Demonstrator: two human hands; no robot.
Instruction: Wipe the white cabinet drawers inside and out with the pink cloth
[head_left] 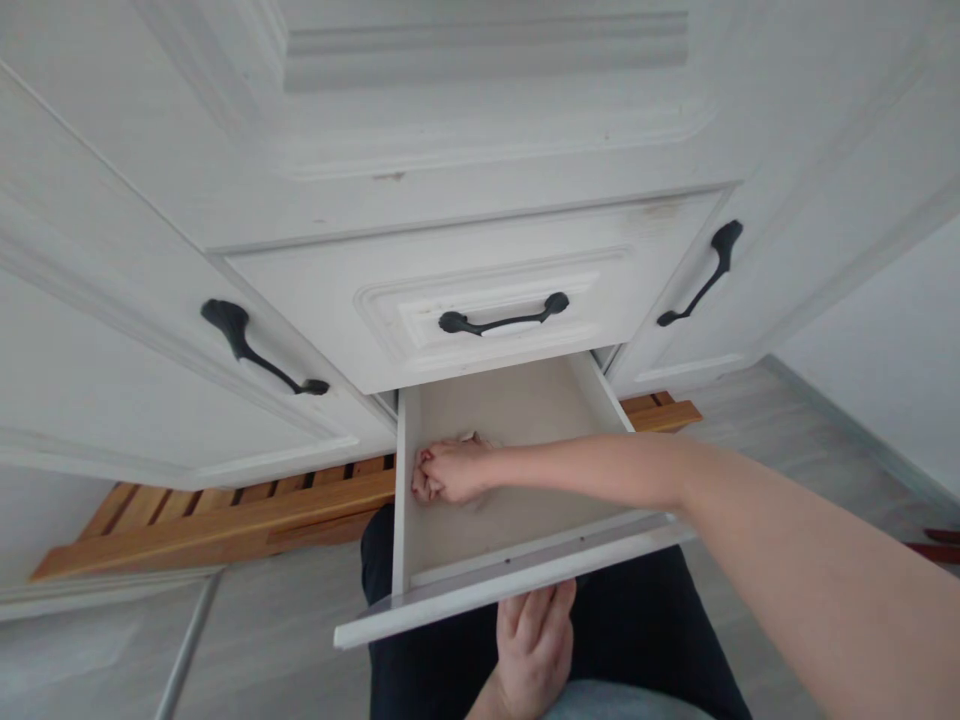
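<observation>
A white drawer point(517, 400) is pulled out of the cabinet. My right hand point(459, 470) is inside it, at the left side near the drawer's side wall. Its fingers are closed around a crumpled pale pinkish cloth point(424, 487), which touches the drawer bottom and is mostly covered by the hand. Below the drawer front point(480, 590), my left hand point(534, 640) has its fingers curled against the outer face. Their tips are partly out of sight under the edge, and any handle there is hidden.
Above is a closed drawer with a black handle point(502, 318). Cabinet doors on both sides carry black handles point(262, 350). A slatted wooden piece point(225, 520) lies low behind the open drawer. My legs in dark trousers point(637, 630) are beneath it. A grey floor surrounds them.
</observation>
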